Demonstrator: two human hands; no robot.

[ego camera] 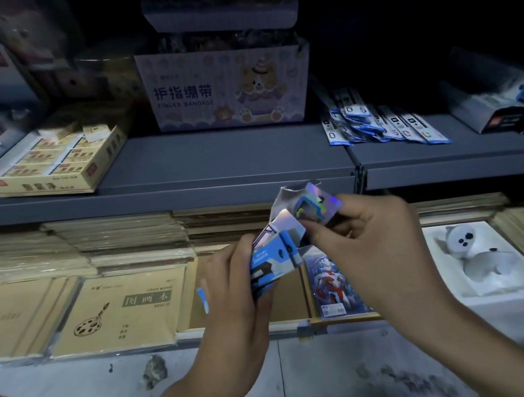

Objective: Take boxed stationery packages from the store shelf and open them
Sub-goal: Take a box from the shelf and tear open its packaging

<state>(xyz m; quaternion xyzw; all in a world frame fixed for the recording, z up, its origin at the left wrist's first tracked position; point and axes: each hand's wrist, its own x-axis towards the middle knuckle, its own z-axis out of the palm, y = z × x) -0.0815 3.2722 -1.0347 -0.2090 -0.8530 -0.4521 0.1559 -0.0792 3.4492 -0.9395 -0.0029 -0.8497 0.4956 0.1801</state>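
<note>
So the small blue and white box (272, 260) is sitting dead centre of the frame, off the shelf (215, 161) and up in the air in front of the stacked sketchbooks (124, 308) in the lower left. It's looking like thin printed card, so I'm guessing it's going to be really light and a bit flimsy, easy to crush if you're squeezing the flat faces, and the glossy print is probably going to be a little slippery. Best bet is taking it by the long edges low down, where the folds are keeping it stiff. The left hand (233, 290) is doing pretty much that: its grip is curling round the lower half of the box, fingers wrapping the far side and holding it tilted. The right hand (370, 233) is pinching the holographic piece (317, 205) poking out at the top end, thumb and fingertips closing tight on it. I can't tell if that shiny bit is the box's own flap or a card coming out. The top is already looking opened, with white inner card folding out. Behind it, the finger bandage box (225, 92) is sitting at upper centre.
</note>
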